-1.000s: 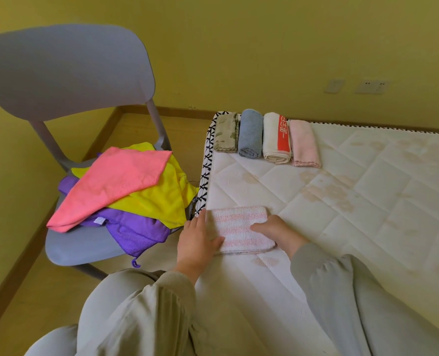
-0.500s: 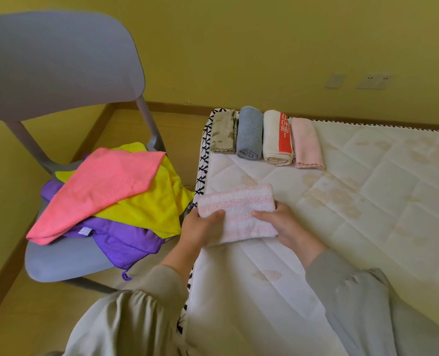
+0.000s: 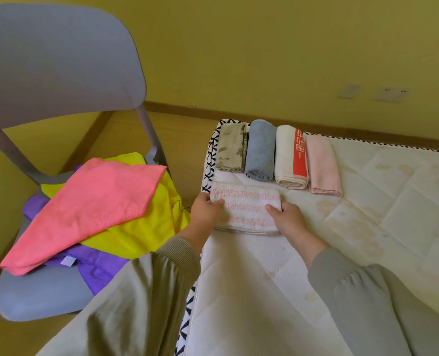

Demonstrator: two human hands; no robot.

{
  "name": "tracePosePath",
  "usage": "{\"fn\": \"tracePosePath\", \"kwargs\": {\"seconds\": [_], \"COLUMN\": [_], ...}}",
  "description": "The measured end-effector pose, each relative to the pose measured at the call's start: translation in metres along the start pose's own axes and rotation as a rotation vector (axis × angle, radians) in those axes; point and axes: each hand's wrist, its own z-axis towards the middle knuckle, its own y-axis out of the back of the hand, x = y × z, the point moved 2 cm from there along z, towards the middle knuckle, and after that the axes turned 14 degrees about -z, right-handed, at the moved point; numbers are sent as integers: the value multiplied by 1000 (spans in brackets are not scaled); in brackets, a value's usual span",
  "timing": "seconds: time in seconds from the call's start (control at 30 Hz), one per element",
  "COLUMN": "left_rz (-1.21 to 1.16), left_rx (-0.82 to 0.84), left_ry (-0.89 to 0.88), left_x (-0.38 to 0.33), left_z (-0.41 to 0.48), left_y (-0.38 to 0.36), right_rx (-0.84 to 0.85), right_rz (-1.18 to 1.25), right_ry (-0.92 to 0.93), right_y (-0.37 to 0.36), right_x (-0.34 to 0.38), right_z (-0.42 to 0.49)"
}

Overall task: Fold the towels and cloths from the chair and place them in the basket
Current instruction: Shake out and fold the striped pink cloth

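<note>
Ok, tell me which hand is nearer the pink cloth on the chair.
Left. The left hand grips the left end of the striped towel at the mattress edge, just right of the pink cloth; the right hand grips the towel's other end, farther right.

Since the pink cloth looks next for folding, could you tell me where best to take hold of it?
Probably pinch the pink cloth at its far right corner, coming from above: it lies flat atop the pile, and that corner sits exposed, nearest the mattress.

Setting: a plain home room, I judge. Bare quilted mattress [image 3: 380,214] before me, yellow wall [image 3: 264,47], wall sockets [image 3: 390,93], wooden skirting [image 3: 182,110], grey chair [image 3: 59,60].
</note>
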Motion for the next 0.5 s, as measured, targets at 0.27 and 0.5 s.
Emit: {"fn": "tracePosePath", "kwargs": {"seconds": [0.27, 0.5], "left_rz": [43, 675], "left_rx": [-6, -70], "left_ry": [-109, -711], "left_x": [-7, -4], "left_z": [32, 24], "left_y": [-17, -20], "right_rx": [-187, -551], "right_rz": [-53, -315], "right_ry": [-11, 249], "right_y": [-14, -19], "right_x": [3, 8], "right_z": [26, 18]}}
